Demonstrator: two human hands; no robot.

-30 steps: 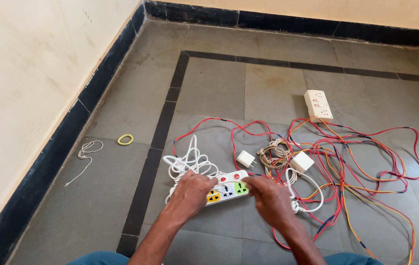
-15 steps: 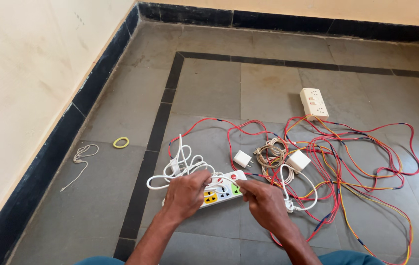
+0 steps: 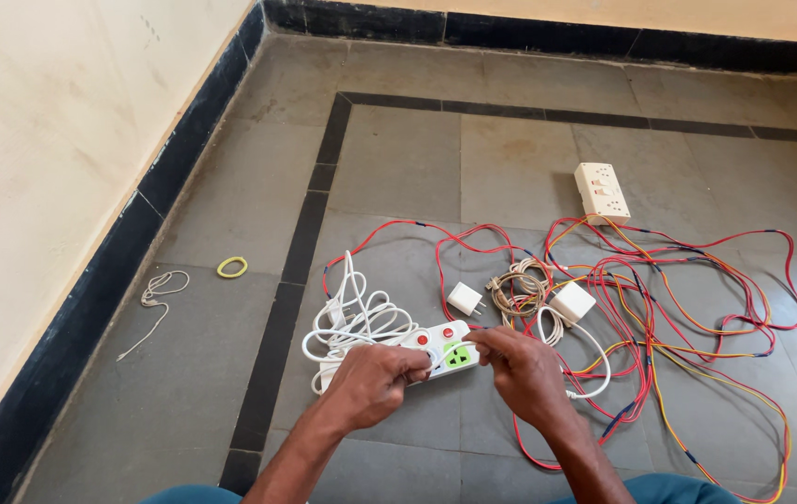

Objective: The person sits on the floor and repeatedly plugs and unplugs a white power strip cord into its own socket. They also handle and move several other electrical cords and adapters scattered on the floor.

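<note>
Grey stone floor (image 3: pixel 398 177), frame centre: left hand (image 3: pixel 370 383) and right hand (image 3: pixel 522 369) pinching white cord (image 3: pixel 352 317) over white multi-socket power strip (image 3: pixel 445 347); loose coils may snag.

Both forearms are bare with no sleeves, watch or rings showing, the left hand (image 3: pixel 372 381) and right hand (image 3: pixel 522 371) are ungloved, and teal trouser fabric (image 3: pixel 195 493) shows over the knees at the bottom edge.
</note>
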